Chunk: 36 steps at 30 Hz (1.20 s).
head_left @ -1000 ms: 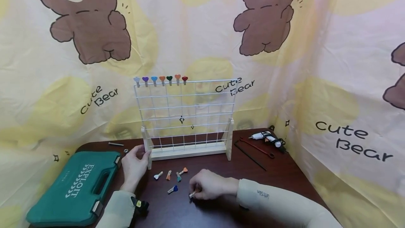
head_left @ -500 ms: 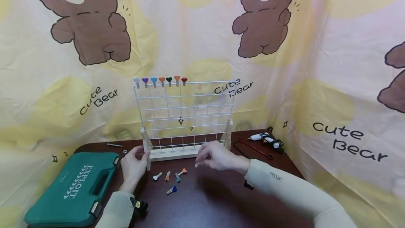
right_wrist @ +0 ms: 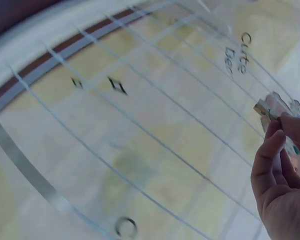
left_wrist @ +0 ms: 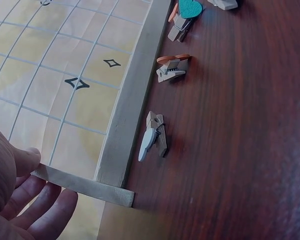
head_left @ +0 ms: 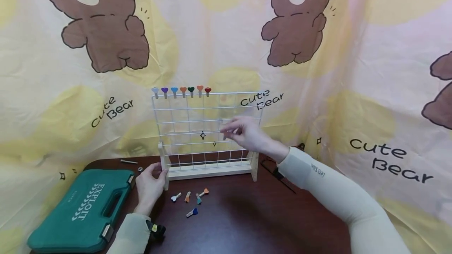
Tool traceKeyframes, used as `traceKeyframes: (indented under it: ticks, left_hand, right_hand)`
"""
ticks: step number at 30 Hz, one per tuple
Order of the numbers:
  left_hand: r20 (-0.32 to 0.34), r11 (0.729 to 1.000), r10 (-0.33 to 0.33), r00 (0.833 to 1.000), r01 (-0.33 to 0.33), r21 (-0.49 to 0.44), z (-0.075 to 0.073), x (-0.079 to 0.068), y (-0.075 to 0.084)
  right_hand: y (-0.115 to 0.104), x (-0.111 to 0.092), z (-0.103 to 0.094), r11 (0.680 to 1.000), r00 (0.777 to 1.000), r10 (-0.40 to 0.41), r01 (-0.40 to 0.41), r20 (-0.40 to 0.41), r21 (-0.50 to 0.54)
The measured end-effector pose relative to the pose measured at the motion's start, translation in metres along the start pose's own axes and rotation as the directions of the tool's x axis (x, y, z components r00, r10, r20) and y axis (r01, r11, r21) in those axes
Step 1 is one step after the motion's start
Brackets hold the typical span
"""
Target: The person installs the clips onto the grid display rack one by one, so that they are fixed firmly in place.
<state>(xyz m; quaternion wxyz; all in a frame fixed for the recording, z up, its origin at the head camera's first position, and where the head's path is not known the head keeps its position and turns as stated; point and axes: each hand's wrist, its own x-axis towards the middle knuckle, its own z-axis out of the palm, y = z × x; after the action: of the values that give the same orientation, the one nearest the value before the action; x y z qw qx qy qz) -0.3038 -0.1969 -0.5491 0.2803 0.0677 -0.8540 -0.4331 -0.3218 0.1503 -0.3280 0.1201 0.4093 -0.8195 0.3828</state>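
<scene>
A white wire-grid rack on a wooden stand (head_left: 208,172) stands at the back of the table, hearts-topped clothespins (head_left: 183,90) in several colours lined along the left of its top wire. My left hand (head_left: 150,187) grips the rack's left wooden foot (left_wrist: 85,186), thumb on one side and fingers on the other in the left wrist view. Raised before the grid's right half, my right hand (head_left: 247,133) pinches a small wooden clothespin (right_wrist: 263,109); the fingers hide part of it. On the table lie loose clothespins: a white one (head_left: 175,197), a blue one (head_left: 192,212), a teal one (left_wrist: 190,9) and orange ones (head_left: 188,196).
A green tool case (head_left: 84,209) lies at the left. Behind it are a metal rod (head_left: 128,162) and a small ring (head_left: 140,169). A dark thin rod (head_left: 287,184) lies at the right, partly behind my right arm. Bear-print cloth surrounds the table.
My right hand has lifted the clothespin off the table and carried it up and slightly right, to the front of the grid. My left hand stays on the rack's foot.
</scene>
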Motion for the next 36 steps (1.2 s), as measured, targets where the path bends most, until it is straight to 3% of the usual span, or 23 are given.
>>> traceKeyframes:
  ticks: [5,11,14,18,26,29,33,36]
  left_hand:
    - [-0.01,1.0,0.018,1.0,-0.018,-0.013,-0.001,0.002,0.0]
    - [-0.019,1.0,0.016,1.0,-0.016,0.0,-0.003,0.003,0.001]
    - [-0.016,1.0,0.016,1.0,-0.016,0.005,-0.003,0.004,0.0]
    - [-0.024,1.0,0.024,0.999,-0.024,-0.002,-0.002,0.003,-0.001]
    - [-0.025,1.0,0.031,0.999,-0.03,0.007,-0.001,0.001,-0.002]
    - [-0.026,1.0,0.03,0.999,-0.03,0.009,-0.001,0.001,-0.002]
    - [-0.02,1.0,0.021,1.0,-0.021,0.017,0.002,0.0,-0.003]
    - [-0.01,1.0,0.008,1.0,-0.007,0.018,0.002,-0.001,-0.002]
  right_hand:
    - [-0.02,0.033,-0.029,0.999,0.992,-0.019,0.015,-0.123,-0.032]
    - [-0.039,0.075,-0.06,0.993,0.964,-0.061,0.031,-0.26,-0.117]
    - [-0.04,0.09,-0.063,0.99,0.954,-0.085,0.048,-0.287,-0.133]
    - [-0.034,0.103,-0.058,0.994,0.96,-0.058,0.031,-0.275,-0.103]
    - [-0.022,0.109,-0.047,0.993,0.97,-0.002,-0.027,-0.244,-0.114]
    - [-0.02,0.105,-0.045,0.986,0.962,-0.045,-0.001,-0.27,-0.167]
    - [-0.015,0.093,-0.038,0.969,0.915,-0.205,0.139,-0.348,-0.206]
    - [-0.013,0.079,-0.026,0.956,0.879,-0.288,0.237,-0.381,-0.174]
